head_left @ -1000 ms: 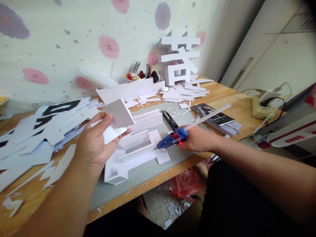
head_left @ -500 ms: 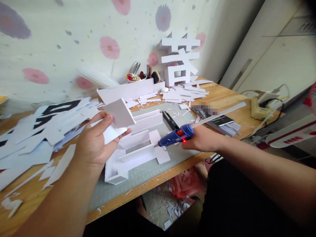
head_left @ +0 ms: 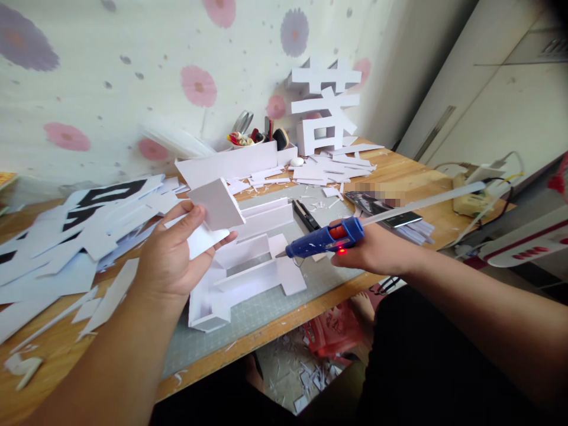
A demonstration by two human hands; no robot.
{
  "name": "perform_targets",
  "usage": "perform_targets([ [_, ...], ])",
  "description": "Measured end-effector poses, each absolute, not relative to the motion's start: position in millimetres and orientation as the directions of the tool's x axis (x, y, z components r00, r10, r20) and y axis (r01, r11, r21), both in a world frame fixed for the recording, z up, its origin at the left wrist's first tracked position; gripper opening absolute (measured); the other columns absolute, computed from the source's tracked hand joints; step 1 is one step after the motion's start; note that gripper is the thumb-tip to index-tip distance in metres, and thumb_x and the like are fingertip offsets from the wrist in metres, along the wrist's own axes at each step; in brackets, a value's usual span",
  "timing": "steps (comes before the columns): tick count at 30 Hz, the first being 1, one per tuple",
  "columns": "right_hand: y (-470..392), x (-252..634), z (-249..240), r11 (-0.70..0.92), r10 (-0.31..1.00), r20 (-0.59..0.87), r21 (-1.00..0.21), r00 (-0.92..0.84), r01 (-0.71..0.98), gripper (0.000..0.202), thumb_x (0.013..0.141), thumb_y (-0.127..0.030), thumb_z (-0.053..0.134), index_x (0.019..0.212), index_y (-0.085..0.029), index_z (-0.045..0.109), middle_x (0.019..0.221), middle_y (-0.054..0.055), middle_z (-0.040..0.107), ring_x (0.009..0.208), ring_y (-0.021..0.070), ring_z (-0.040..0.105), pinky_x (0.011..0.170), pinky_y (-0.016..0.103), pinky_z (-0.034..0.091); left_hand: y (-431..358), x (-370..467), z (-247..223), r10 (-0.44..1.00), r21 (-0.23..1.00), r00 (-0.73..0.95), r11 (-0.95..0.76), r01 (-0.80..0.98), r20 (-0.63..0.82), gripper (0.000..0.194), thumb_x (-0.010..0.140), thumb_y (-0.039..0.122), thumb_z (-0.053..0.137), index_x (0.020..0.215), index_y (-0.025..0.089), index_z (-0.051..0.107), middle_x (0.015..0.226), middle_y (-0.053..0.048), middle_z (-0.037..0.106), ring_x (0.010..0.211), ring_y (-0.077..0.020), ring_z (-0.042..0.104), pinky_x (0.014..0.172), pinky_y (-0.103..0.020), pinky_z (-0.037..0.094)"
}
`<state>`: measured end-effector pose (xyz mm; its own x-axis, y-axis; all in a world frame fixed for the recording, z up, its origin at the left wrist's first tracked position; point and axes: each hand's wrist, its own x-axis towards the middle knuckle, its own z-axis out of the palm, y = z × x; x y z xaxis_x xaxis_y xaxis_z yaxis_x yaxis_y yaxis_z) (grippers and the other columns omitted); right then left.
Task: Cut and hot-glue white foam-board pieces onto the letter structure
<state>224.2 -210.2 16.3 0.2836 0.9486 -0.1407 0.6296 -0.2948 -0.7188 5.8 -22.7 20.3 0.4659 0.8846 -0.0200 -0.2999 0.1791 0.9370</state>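
Between thumb and fingers, my left hand grips a white board piece, raised above the left part of a white board structure. That structure has upright walls and lies on a grey cutting mat. My right hand is wrapped round a blue glue gun, which has a red light lit and a long translucent glue stick out of its back. The gun's nozzle points left, over the right part of the structure; whether it touches cannot be told.
A black cutter lies behind the gun. White scraps and a finished-looking white character stand at the back. Cut sheets cover the left. A phone and power strip are at right.
My right hand and the glue gun have shifted slightly to the right, and the glue stick's end reaches farther right. My left hand with the board piece has hardly moved.
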Motion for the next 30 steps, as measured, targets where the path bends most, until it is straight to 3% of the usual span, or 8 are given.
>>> perform_targets([
  [6,-213,224,21,-0.167,0.981,-0.061,-0.754,0.185,0.635,0.011,0.065,-0.015,0.059,0.064,-0.020,0.049,0.058,-0.005,0.042,0.059,0.0114,0.038,0.055,0.026,0.034,-23,6,22,0.878,0.939,0.478,0.187,-0.289,-0.028,0.018,0.070,0.029,0.082,0.080,0.030,0.067,0.125,0.003,0.064,0.126,-0.0327,0.054,0.067,-0.040,0.067],
  [14,-212,224,18,-0.168,0.980,-0.051,-0.742,0.195,0.649,0.011,0.063,-0.014,0.058,0.066,-0.020,0.050,0.058,-0.006,0.045,0.057,0.0112,0.039,0.054,0.026,0.034,-25,7,23,0.887,0.937,0.462,0.183,-0.297,-0.027,0.020,0.069,0.027,0.083,0.074,0.028,0.063,0.121,0.003,0.066,0.125,-0.0335,0.054,0.066,-0.041,0.067],
  [23,-206,220,9,-0.211,0.975,-0.090,-0.655,0.202,0.725,0.009,0.064,-0.015,0.059,0.071,-0.019,0.057,0.062,-0.004,0.054,0.058,0.0115,0.047,0.056,0.024,0.038,-25,7,24,0.889,0.934,0.457,0.192,-0.302,-0.035,0.023,0.068,0.027,0.084,0.073,0.028,0.061,0.121,0.004,0.065,0.125,-0.0327,0.055,0.065,-0.042,0.067],
  [30,-203,217,8,-0.279,0.960,-0.140,-0.514,0.242,0.811,0.010,0.064,-0.017,0.061,0.071,-0.019,0.054,0.067,-0.001,0.057,0.062,0.0144,0.051,0.057,0.025,0.040,-25,8,23,0.879,0.938,0.476,0.188,-0.291,-0.029,0.022,0.069,0.029,0.084,0.074,0.029,0.063,0.122,0.003,0.065,0.126,-0.0332,0.054,0.066,-0.041,0.067],
])
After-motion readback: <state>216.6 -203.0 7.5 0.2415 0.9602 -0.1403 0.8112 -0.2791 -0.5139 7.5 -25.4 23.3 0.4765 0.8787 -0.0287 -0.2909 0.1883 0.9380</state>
